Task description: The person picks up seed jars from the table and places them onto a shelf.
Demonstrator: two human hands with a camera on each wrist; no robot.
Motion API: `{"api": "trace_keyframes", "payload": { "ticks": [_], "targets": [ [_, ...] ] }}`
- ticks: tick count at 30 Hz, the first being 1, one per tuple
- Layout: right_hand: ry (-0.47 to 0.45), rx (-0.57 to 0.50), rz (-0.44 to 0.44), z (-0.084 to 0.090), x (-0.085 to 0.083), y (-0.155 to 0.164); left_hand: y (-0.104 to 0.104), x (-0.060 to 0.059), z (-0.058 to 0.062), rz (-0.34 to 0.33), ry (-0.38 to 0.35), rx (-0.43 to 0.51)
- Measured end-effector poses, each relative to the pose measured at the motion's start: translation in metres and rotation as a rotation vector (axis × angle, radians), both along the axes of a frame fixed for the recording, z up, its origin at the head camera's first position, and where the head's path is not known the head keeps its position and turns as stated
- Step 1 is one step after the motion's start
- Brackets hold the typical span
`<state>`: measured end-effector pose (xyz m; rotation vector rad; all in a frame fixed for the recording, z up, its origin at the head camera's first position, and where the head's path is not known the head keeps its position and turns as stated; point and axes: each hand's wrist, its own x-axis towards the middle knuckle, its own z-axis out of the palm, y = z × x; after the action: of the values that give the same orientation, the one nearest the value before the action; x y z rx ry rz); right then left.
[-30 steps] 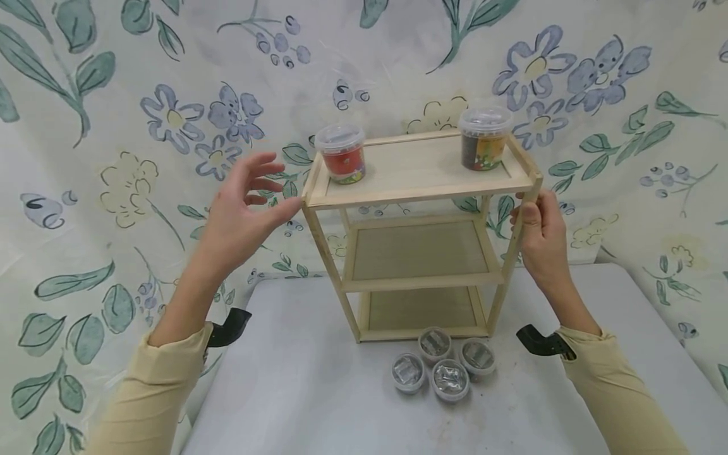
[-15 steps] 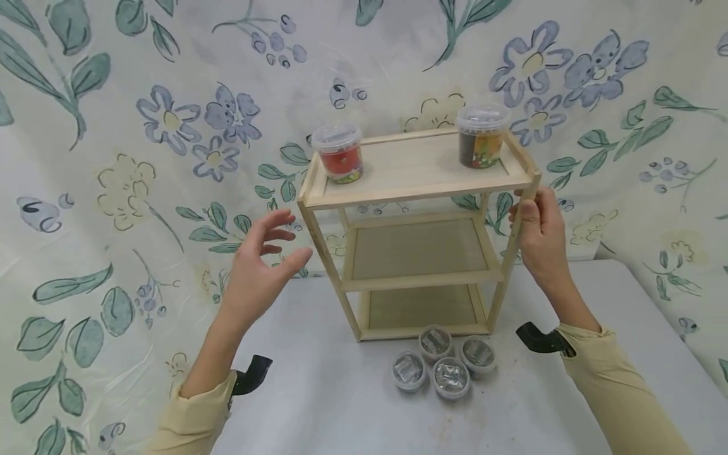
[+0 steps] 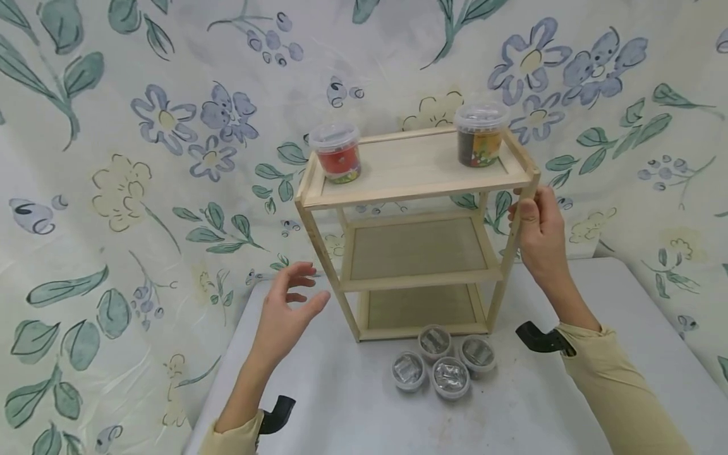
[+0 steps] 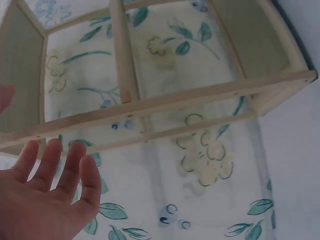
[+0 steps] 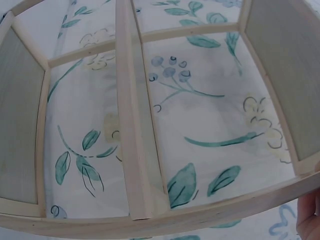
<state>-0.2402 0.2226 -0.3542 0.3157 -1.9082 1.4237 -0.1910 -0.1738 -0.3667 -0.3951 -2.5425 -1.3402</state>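
A three-tier wooden shelf [image 3: 421, 278] stands on the white table, its top tier a shallow tray. My right hand [image 3: 543, 237] grips the shelf's right front post near the top. Left of the shelf, my left hand [image 3: 290, 313] hovers with fingers spread in a loose curve, holding nothing. In the left wrist view its fingertips overlap a wooden post [image 4: 165, 107]. On the top tier sit a lidded tub with red contents [image 3: 338, 158] at the left and a black and yellow tub [image 3: 480, 139] at the right.
Several small clear-lidded tubs [image 3: 450, 378] are clustered on the table [image 3: 341, 404], right in front of the shelf's bottom tier. A floral cloth [image 3: 170, 177] hangs behind and to the left.
My left hand has come away from the shelf's top left corner, moving down and slightly right beside the left post. The right hand keeps its grip.
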Motion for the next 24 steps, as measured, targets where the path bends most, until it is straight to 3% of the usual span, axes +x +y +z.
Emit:
{"api": "trace_keyframes", "payload": {
  "ticks": [9, 15, 19, 24],
  "targets": [
    [0.014, -0.003, 0.007, -0.001, -0.001, 0.001, 0.013, 0.012, -0.054, 0.014, -0.061, 0.020],
    [0.006, 0.002, 0.005, -0.001, -0.001, -0.001, 0.022, 0.021, -0.092, 0.026, -0.163, 0.038],
    [0.016, 0.000, 0.002, -0.001, -0.001, 0.000, 0.027, 0.025, -0.110, 0.032, -0.240, 0.062],
    [0.031, -0.023, 0.004, -0.001, -0.002, -0.001, 0.031, 0.026, -0.123, 0.020, -0.301, 0.085]
  ]
}}
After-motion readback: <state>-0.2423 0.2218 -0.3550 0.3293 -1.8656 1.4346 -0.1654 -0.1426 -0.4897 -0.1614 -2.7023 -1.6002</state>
